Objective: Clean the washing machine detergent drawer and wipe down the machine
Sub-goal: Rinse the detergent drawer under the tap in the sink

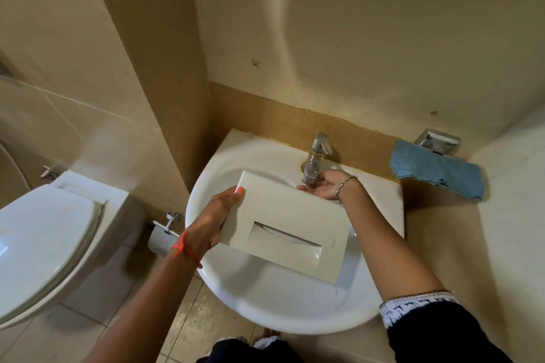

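Observation:
The white detergent drawer (289, 224) hangs over the white basin (265, 309), its front panel with the recessed handle turned up toward me. My left hand (213, 219) grips the drawer's left end, thumb on top. My right hand (320, 187) lies palm up with relaxed fingers under the spout of the chrome tap (317, 156), behind the drawer's far right corner. Whether water runs from the spout I cannot tell. The drawer's compartments are hidden below the panel.
A blue cloth (436, 169) hangs from a chrome holder (438, 141) on the wall to the right of the basin. A white toilet (41, 244) with its lid down stands at the left. A chrome valve (169, 222) sits low by the basin's left side.

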